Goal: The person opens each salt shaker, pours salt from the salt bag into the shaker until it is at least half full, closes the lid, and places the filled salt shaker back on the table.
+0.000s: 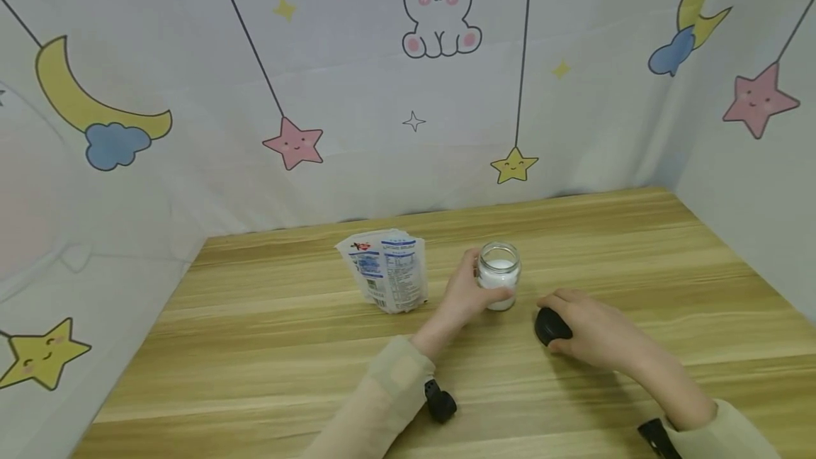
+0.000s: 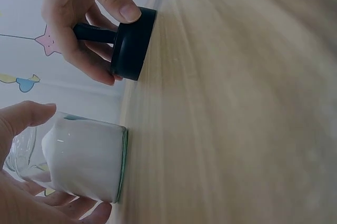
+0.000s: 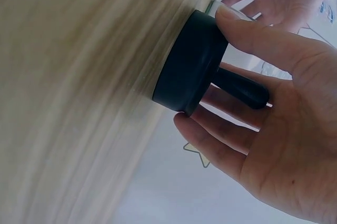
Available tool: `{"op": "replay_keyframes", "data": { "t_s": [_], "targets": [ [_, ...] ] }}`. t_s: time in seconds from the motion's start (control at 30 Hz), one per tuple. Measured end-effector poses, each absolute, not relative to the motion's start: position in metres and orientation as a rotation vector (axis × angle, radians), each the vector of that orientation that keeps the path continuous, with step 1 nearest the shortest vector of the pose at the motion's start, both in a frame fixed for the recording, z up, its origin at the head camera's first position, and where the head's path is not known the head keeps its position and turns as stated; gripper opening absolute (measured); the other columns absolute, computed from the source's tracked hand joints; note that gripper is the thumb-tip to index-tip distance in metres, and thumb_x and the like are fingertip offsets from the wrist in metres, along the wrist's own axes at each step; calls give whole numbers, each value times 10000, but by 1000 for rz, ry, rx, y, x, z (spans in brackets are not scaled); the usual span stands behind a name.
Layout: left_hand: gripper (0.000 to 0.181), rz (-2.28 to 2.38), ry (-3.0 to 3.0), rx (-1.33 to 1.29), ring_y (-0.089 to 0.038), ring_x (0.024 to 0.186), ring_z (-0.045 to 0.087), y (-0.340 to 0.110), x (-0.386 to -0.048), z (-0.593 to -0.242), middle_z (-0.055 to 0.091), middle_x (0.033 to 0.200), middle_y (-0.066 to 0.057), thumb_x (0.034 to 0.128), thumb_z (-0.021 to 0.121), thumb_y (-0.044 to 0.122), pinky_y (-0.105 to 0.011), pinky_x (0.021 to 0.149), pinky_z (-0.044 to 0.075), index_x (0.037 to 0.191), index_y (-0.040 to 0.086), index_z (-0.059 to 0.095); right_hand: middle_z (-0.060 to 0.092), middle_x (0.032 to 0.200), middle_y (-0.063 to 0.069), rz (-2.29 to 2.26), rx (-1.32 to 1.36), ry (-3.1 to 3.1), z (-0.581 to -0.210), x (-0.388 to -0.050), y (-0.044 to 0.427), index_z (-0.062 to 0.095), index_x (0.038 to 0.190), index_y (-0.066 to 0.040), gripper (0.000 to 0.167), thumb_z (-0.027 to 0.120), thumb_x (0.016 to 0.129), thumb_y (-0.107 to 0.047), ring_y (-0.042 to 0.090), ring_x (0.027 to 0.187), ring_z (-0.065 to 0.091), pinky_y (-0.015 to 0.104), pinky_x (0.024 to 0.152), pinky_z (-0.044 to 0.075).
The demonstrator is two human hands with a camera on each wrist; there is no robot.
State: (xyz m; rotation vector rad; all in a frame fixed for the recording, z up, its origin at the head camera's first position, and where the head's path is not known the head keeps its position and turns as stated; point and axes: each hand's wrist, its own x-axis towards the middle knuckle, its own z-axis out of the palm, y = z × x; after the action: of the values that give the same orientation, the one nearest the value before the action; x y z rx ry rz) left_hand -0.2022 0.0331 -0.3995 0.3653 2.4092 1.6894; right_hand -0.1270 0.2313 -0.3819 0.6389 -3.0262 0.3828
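A clear glass jar (image 1: 499,278) part-filled with white granular or powdery stuff stands upright on the table, its mouth uncovered. My left hand (image 1: 465,292) holds it around the side, thumb in front. To the right of the jar my right hand (image 1: 593,328) grips a black round lid-like piece (image 3: 190,63) with a short peg handle (image 3: 239,88). Thumb and fingertips hold its rim, and the handle points in toward the palm. In the left wrist view the disc's (image 2: 134,44) flat face is turned down, close to the tabletop; whether it touches cannot be told.
Left of the jar a white printed plastic pouch (image 1: 389,271) stands upright on the wood-grain table (image 1: 255,374). A pale cloth with moons, stars and a rabbit (image 1: 440,6) hangs behind the table and along its sides. Black straps (image 1: 440,401) sit at the wrists.
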Motion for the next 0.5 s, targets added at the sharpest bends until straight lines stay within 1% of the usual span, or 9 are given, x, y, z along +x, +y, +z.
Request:
{"op": "replay_keyframes", "data": {
  "t_s": [0.17, 0.37, 0.5],
  "targets": [
    [727, 1718, 2390, 370, -281, 1264, 505, 36, -202, -401, 537, 1355, -96, 782, 791, 181, -465, 1048, 411, 1395, 140, 401, 643, 1176, 137, 368, 636, -3028, -382, -127, 231, 615, 1218, -56, 580, 831, 721, -262, 324, 1064, 629, 485, 828, 535],
    [714, 1691, 2405, 366, -274, 1262, 510, 36, -202, -400, 550, 1345, -83, 781, 794, 200, -461, 1043, 415, 1384, 151, 414, 650, 1161, 139, 354, 659, -3009, -381, -128, 233, 623, 1200, -49, 583, 837, 708, -277, 326, 1041, 641, 486, 827, 537],
    [715, 1675, 2411, 354, -267, 1253, 519, 35, -204, -400, 558, 1338, -78, 771, 804, 205, -452, 1038, 421, 1374, 163, 423, 650, 1159, 140, 326, 658, -2994, -378, -129, 234, 626, 1190, -54, 572, 834, 711, -287, 324, 1024, 648, 482, 791, 544]
  ]
}}
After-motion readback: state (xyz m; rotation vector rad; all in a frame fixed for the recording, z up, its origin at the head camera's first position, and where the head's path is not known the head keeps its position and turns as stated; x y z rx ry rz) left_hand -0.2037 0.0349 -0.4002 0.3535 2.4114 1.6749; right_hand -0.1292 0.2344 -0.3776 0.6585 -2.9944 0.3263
